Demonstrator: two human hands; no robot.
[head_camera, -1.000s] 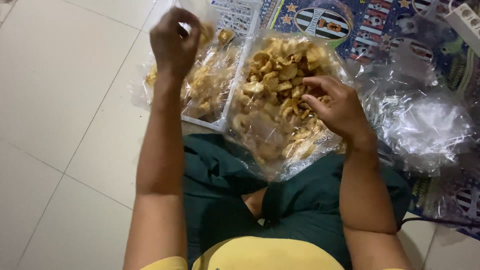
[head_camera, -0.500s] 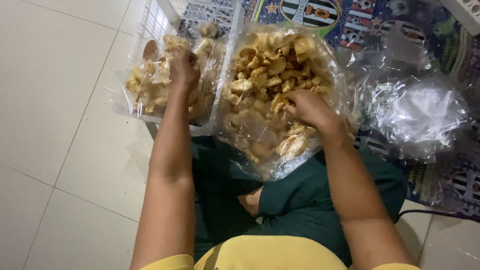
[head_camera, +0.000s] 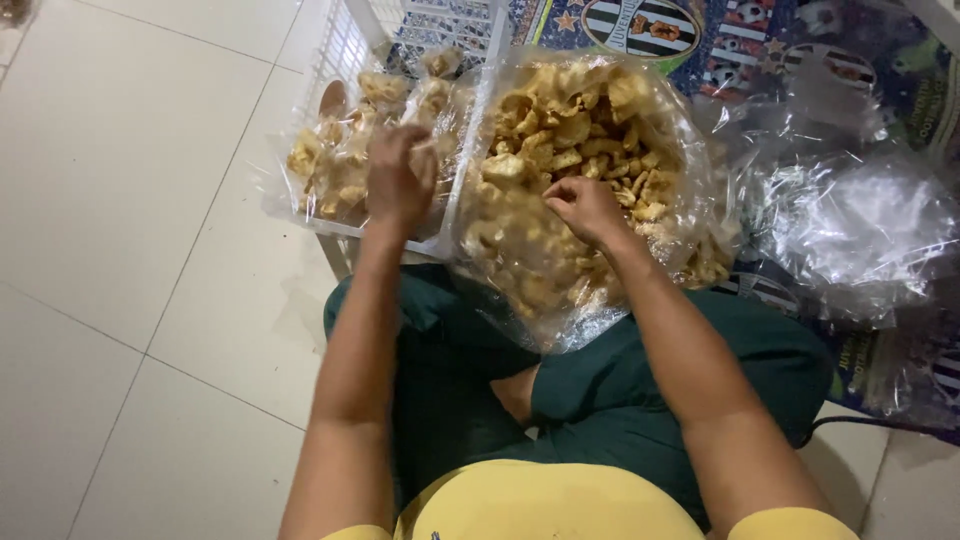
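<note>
Head view: left hand (head_camera: 398, 180) rests palm-down, fingers curled, on small sealed packets of crackers (head_camera: 340, 165) in the white basket (head_camera: 345, 50); whether it grips one, I cannot tell. Right hand (head_camera: 585, 208) reaches into the large clear bag of fried crackers (head_camera: 590, 120), fingertips pinched on pieces. Loose plastic bags (head_camera: 850, 230) lie just beside.

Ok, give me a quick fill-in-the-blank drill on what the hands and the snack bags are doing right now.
1. The right hand reaches into the big clear bag full of golden fried ____.
2. The left hand rests on the small filled packets lying in a white ____.
3. The big clear bag sits against the person's dark ____ trousers.
4. The empty plastic bags lie on the person's ____ side.

Missing words: crackers; basket; green; right
</note>
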